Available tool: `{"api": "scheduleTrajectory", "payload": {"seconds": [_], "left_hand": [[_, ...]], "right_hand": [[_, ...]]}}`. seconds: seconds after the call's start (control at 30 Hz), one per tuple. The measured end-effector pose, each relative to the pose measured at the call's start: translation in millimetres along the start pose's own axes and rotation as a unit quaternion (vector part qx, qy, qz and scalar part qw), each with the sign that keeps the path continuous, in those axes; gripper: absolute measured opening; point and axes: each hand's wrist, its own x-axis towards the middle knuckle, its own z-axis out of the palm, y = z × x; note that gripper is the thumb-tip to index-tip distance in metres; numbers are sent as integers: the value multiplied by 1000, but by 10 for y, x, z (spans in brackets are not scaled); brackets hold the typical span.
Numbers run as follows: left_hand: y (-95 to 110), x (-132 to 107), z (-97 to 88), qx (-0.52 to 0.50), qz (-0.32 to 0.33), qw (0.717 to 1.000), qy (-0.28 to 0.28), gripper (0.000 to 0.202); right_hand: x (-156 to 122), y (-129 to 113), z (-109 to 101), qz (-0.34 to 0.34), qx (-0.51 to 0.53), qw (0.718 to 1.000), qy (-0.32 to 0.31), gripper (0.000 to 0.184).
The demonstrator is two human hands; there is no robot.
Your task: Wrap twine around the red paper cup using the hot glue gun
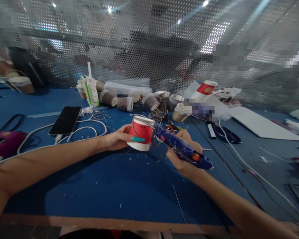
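Note:
My left hand (123, 136) is closed around a red and white paper cup (142, 131), its thumb with a long teal nail lying across the side. A thin brown cord (134, 127) runs along the cup near its rim. In my right hand (183, 149) sits a dark blue hot glue gun (175, 141) with an orange part near its back end. The nozzle points left and is close to the cup's upper right rim; whether it touches cannot be made out. Both hands are above the blue table (109, 186).
Behind the hands lie several cord-wrapped cups (124, 103) and a tangle of brown cord (159, 111). A black phone (65, 120) with a white cable is at left, near a drink carton (90, 91). Scissors (224, 132) and a white board (264, 122) lie at right. A perforated screen (114, 49) stands behind.

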Motion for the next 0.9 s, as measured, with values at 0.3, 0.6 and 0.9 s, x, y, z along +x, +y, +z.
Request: {"api": "scheduleTrajectory", "payload": {"seconds": [0.3, 0.6, 0.9], "left_hand": [[17, -4, 41, -6, -6, 1000, 23, 60], [0, 8, 8, -24, 2, 999, 33, 58], [-7, -2, -5, -11, 12, 1000, 10, 57]], "right_hand": [[-1, -6, 21, -20, 22, 1000, 4, 37], [26, -37, -21, -41, 33, 999, 15, 36], [3, 45, 38, -35, 12, 998, 41, 36]]}}
